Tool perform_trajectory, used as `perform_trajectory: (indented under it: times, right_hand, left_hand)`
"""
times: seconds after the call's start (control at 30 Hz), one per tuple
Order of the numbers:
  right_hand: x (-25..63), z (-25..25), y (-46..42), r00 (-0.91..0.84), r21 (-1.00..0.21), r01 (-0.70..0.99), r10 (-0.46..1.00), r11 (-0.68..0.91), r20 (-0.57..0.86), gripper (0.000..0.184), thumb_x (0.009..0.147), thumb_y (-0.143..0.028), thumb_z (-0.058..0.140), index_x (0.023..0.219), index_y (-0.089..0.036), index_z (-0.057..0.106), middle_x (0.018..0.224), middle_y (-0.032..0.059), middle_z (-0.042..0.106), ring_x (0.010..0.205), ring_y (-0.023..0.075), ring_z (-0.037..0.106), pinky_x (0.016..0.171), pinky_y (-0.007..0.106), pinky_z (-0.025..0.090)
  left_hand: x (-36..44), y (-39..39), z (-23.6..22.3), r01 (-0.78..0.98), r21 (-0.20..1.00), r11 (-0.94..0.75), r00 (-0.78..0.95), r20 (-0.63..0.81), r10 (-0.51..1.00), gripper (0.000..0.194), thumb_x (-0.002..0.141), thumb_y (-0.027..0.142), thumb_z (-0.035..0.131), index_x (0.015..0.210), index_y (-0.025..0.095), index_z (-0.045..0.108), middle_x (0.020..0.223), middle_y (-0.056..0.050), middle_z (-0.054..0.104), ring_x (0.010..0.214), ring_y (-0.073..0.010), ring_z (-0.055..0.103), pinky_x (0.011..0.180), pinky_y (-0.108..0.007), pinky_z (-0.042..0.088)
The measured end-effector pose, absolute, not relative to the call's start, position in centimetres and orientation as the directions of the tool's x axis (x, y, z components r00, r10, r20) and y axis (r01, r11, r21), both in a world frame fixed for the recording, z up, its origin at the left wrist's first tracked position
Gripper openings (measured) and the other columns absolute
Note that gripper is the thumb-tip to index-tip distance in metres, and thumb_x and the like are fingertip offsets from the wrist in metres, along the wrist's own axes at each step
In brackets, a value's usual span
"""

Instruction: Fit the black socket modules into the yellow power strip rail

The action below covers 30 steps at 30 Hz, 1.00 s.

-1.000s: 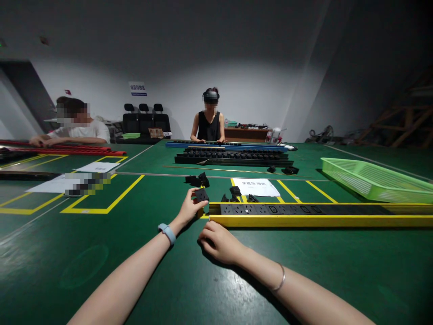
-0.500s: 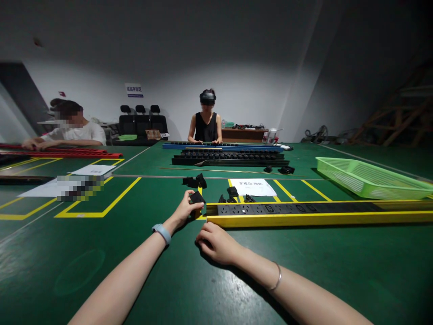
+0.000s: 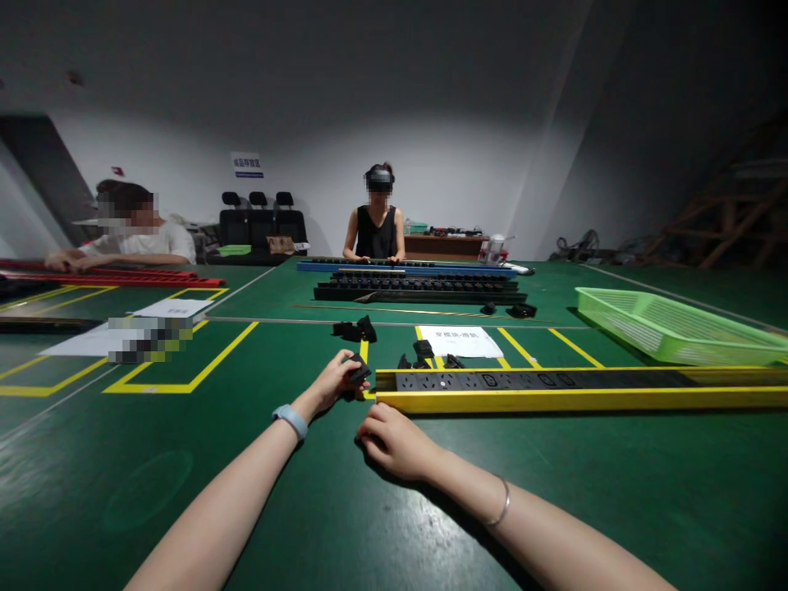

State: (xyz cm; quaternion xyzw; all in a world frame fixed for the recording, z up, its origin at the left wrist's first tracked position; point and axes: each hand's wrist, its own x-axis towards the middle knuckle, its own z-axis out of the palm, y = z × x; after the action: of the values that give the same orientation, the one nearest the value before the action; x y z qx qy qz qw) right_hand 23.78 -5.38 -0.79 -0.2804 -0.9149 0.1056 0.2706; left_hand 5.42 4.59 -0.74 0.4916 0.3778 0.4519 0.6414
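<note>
My left hand (image 3: pixel 331 382) pinches a small black socket module (image 3: pixel 358 369) just off the left end of the yellow rail (image 3: pixel 554 400). Set into the rail's channel is a row of black socket modules (image 3: pixel 508 381). My right hand (image 3: pixel 399 440) lies on the table with curled fingers against the near left corner of the rail; what its fingertips grip is partly hidden. Behind the rail's left end lie several loose black pieces (image 3: pixel 423 349). More black modules (image 3: pixel 355 330) sit beyond my left hand.
A green basket (image 3: pixel 671 332) stands at the right behind the rail. A paper sheet (image 3: pixel 461 341) lies behind the rail. Farther back are black rails (image 3: pixel 419 294) and a blue rail (image 3: pixel 313 266), where a person (image 3: pixel 375 230) works. Another person (image 3: pixel 166 240) handles red rails (image 3: pixel 203 279) at the left.
My left hand has turned the black module, and its fingers now lie over the top of it. The right hand and the yellow rail have stayed in place.
</note>
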Motion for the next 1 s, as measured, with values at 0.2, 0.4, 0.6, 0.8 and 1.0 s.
perform_trajectory:
  times: [0.2,0.4,0.6,0.8,1.0]
  right_hand:
    - [23.9,-0.8,-5.4,-0.698,-0.354,0.446,0.567,0.822,0.438,0.015,0.084,-0.014,0.055,0.097,-0.02,0.06,0.095,0.0046,0.056,0.088,0.0172,0.051,0.079,0.028,0.044]
    - [23.8,-0.6,-5.4,-0.695,-0.361,0.437,0.564,0.824,0.445,0.015,0.084,-0.013,0.055,0.097,-0.019,0.06,0.094,0.0048,0.056,0.088,0.0173,0.051,0.078,0.028,0.044]
    - [23.8,-0.5,-5.6,-0.693,-0.363,0.437,0.566,0.823,0.447,0.015,0.084,-0.013,0.055,0.096,-0.019,0.06,0.094,0.0047,0.056,0.087,0.0172,0.051,0.078,0.028,0.044]
    - [23.8,-0.4,-5.6,-0.692,-0.364,0.439,0.568,0.821,0.445,0.015,0.084,-0.013,0.054,0.097,-0.019,0.06,0.096,0.0051,0.057,0.089,0.0174,0.051,0.079,0.029,0.045]
    - [23.8,-0.6,-5.5,-0.694,-0.369,0.445,0.574,0.816,0.435,0.014,0.084,-0.013,0.055,0.096,-0.019,0.061,0.093,0.0048,0.056,0.087,0.017,0.051,0.078,0.028,0.045]
  left_hand:
    - [3.5,4.5,-0.1,-0.126,0.969,0.212,0.482,-0.127,0.867,0.027,0.078,0.035,0.061,0.094,0.02,0.045,0.087,-0.005,0.065,0.065,-0.021,0.07,0.055,-0.029,0.055]
    - [3.7,4.1,0.6,-0.08,0.974,0.21,0.548,-0.133,0.826,0.031,0.079,0.039,0.065,0.094,0.018,0.05,0.095,-0.009,0.066,0.069,-0.0188,0.069,0.058,-0.028,0.055]
    - [4.3,3.8,0.7,-0.074,0.984,0.162,0.551,-0.095,0.829,0.033,0.074,0.036,0.072,0.089,0.017,0.05,0.085,-0.007,0.066,0.066,-0.0153,0.067,0.057,-0.023,0.051]
    - [4.5,3.4,0.9,-0.027,0.994,0.106,0.526,-0.076,0.847,0.034,0.073,0.037,0.073,0.089,0.016,0.051,0.076,-0.002,0.063,0.058,-0.0101,0.061,0.051,-0.018,0.046]
    - [4.6,3.5,0.6,-0.011,0.996,0.091,0.525,-0.071,0.848,0.036,0.073,0.04,0.073,0.089,0.017,0.052,0.072,0.0,0.061,0.055,-0.0084,0.058,0.05,-0.017,0.043]
